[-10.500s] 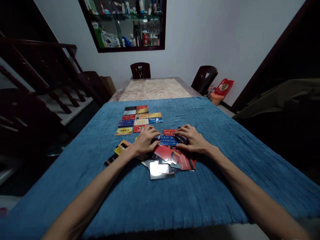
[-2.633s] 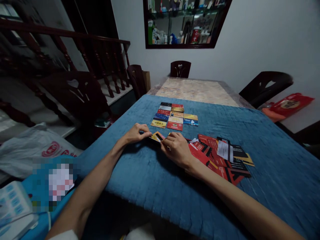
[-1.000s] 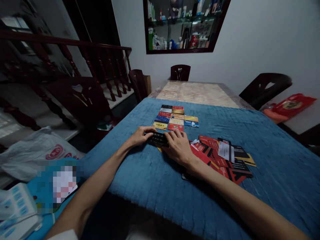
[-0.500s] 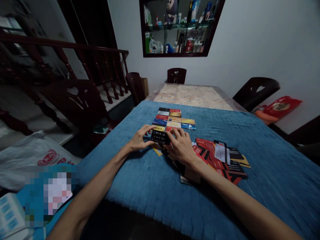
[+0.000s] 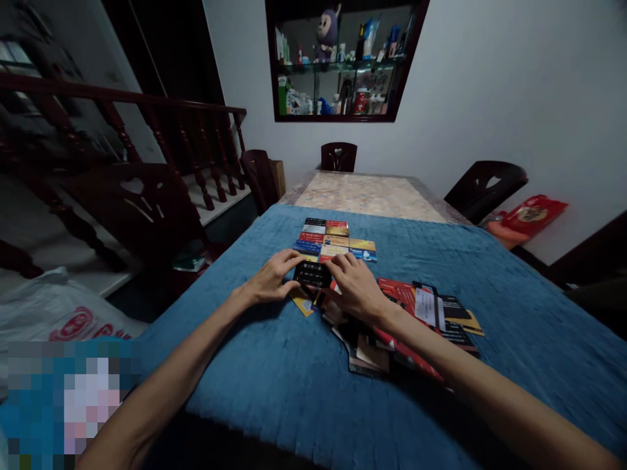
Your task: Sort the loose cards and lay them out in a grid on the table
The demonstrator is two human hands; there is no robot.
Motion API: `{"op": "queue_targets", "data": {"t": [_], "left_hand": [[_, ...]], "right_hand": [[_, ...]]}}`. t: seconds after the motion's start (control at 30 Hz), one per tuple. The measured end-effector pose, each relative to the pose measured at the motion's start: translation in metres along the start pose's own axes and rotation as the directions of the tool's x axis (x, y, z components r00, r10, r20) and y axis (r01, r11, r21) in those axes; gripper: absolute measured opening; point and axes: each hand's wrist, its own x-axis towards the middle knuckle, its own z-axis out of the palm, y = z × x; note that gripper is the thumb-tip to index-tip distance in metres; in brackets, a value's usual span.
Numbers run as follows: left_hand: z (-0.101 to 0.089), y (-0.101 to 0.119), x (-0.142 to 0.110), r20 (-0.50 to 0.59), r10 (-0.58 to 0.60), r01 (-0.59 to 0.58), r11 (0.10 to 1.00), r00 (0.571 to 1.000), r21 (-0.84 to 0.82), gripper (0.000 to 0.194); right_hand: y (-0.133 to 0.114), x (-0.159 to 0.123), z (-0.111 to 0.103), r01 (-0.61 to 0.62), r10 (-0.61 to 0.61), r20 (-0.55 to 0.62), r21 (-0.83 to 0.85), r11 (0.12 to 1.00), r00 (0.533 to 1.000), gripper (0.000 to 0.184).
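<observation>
A black card with pale printing (image 5: 312, 275) is held up between my two hands, its face toward me. My left hand (image 5: 271, 279) pinches its left edge between thumb and fingers. At the right edge, my right hand (image 5: 356, 287) is closed on the same card. Just beyond lie cards laid edge to edge in rows (image 5: 336, 240), in black, red, blue, white and gold. A yellow card (image 5: 302, 303) lies beneath the held one. Under and beside my right forearm spreads a loose pile of red and black cards (image 5: 399, 293), partly hidden by the arm.
A blue cloth (image 5: 235, 365) covers the near part of the table; the far part shows a patterned top (image 5: 365, 189). Dark wooden chairs (image 5: 339, 156) stand around it. To the left are a railing (image 5: 196, 153) and a white plastic bag (image 5: 59, 307). A red bag (image 5: 533, 217) sits at right.
The view has shifted a little, so the scene sits lower and slightly left. Both hands still hold the black card, at nearly the same place over the cloth.
</observation>
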Motion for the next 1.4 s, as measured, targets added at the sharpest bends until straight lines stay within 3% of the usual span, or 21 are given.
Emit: {"op": "queue_targets", "data": {"t": [0.23, 0.5, 0.97, 1.4], "left_hand": [[-0.012, -0.015, 0.035, 0.083, -0.014, -0.002, 0.983, 0.996, 0.185, 0.053], [-0.019, -0.037, 0.074, 0.15, -0.099, 0.044, 0.942, 0.984, 0.333, 0.051], [0.0, -0.094, 0.123, 0.149, -0.188, 0.113, 0.908, 0.971, 0.404, 0.046], [0.022, -0.156, 0.166, 0.123, -0.241, 0.188, 0.923, 0.963, 0.337, 0.04]], "right_hand": [[0.028, 0.034, -0.003, 0.022, -0.02, 0.063, -0.031, 0.999, 0.998, 0.046], [0.059, 0.076, 0.008, 0.008, -0.004, 0.085, -0.046, 0.999, 0.996, 0.045], [0.106, 0.134, 0.04, -0.034, 0.041, 0.138, -0.052, 0.998, 0.99, 0.045], [0.139, 0.179, 0.064, -0.071, 0.074, 0.194, -0.022, 0.997, 0.978, 0.048]]}}
